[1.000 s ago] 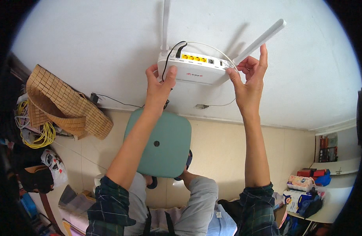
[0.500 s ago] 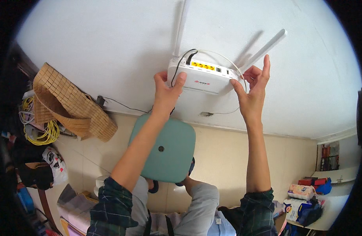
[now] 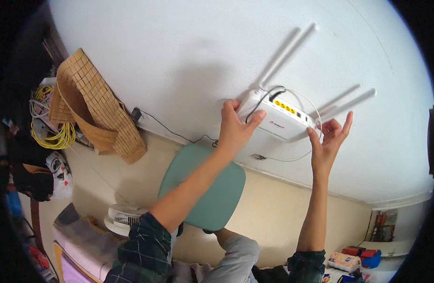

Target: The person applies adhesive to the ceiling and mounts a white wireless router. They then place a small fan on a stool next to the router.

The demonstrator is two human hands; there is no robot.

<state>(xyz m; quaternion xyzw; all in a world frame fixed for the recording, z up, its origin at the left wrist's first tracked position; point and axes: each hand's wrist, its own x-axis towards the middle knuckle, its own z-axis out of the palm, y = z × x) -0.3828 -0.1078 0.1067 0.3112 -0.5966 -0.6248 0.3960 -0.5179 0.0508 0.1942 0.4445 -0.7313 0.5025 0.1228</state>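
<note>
A white router (image 3: 273,129) is held against or close to the white wall, tilted with its right end lower. Yellow ports show along its upper edge, and two white antennas slant up to the right. My left hand (image 3: 237,132) grips its left end, thumb on the front face and fingers behind. At the other end my right hand (image 3: 326,148) pinches the corner with the thumb in front; one finger points up. A black cable (image 3: 258,104) runs from the ports past my left thumb. A thin white cable (image 3: 316,104) loops round the right end toward a wall hole (image 3: 258,157).
Below stands a green stool (image 3: 226,191) near the wall. A rolled woven mat (image 3: 101,94) leans at left beside coiled yellow cable (image 3: 61,141). A black plug adapter (image 3: 136,113) sits low on the wall. At lower left is a white fan (image 3: 125,218); packages (image 3: 344,262) lie lower right.
The whole view has turned and shifted. Both hands, still on the router, have moved with it somewhat to the right relative to the wall hole. More of the fan shows.
</note>
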